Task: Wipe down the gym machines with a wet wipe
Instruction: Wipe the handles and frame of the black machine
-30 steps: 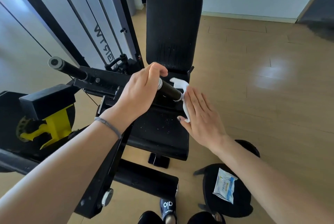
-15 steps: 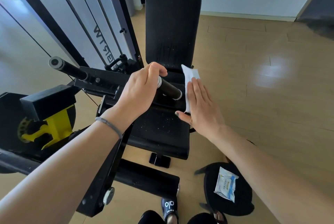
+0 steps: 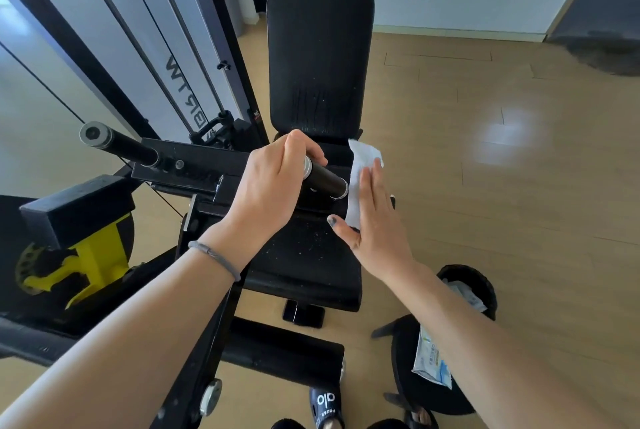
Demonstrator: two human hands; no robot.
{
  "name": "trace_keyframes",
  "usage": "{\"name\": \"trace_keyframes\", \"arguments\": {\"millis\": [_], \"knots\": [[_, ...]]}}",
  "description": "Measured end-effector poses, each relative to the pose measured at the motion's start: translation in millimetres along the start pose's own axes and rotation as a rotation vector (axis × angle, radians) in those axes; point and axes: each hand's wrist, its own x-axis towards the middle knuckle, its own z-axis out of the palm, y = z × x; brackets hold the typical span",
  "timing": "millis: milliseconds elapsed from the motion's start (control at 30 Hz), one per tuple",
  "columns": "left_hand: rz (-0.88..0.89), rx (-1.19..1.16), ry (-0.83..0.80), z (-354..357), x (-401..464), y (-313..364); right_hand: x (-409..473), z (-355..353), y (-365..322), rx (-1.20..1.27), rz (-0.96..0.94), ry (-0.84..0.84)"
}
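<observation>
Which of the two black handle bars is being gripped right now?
The near-right handle bar, by the seat. The left hand curls round its base while the right hand presses the wet wipe at its tip. The far-left handle bar is untouched.

The handle (image 3: 325,179) I'm on is matt black with bright metal rings. My wipe (image 3: 360,183) is thin white cloth; the seat pad (image 3: 304,255) is speckled black vinyl. At two o'clock the wood floor (image 3: 485,169) shines glossy.

White wipe (image 3: 360,183), blk seat (image 3: 304,255), yellow bracket (image 3: 97,255).

wipe (image 3: 360,183) part hidden behind right hand (image 3: 375,221) | wipe pack (image 3: 431,359) label prob. unreadable
</observation>
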Motion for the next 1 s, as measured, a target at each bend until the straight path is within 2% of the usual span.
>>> {"name": "trace_keyframes", "arguments": {"millis": [100,200,267,367,467,700,900,1000], "knots": [[0.006,-0.023,-0.001,0.6,1.1,-2.0,-23.2,13.8,-19.4,0.273,0.106,0.018],[0.021,-0.043,-0.012,2.1,1.9,-5.8,-40.2,19.7,-33.7,0.44,0.231,0.004],[0.025,-0.059,-0.016,1.7,2.3,-7.1,-28.2,9.5,-39.1,0.589,0.307,0.009],[0.034,-0.085,-0.027,1.0,2.8,-6.7,5.5,-14.3,-32.9,0.82,0.312,0.11],[0.031,-0.092,-0.027,1.2,3.1,-6.0,12.7,-16.2,-32.5,0.856,0.347,0.113],[0.051,-0.085,-0.005,4.6,1.8,-6.7,-43.6,14.5,-52.6,0.97,0.504,0.047],[0.018,-0.082,0.023,5.7,-1.2,-0.7,28.5,-19.1,-34.9,0.898,0.482,0.111],[-0.012,-0.107,0.053,6.8,-3.0,3.1,8.0,-4.2,-38.8,0.871,0.402,0.138]]}}
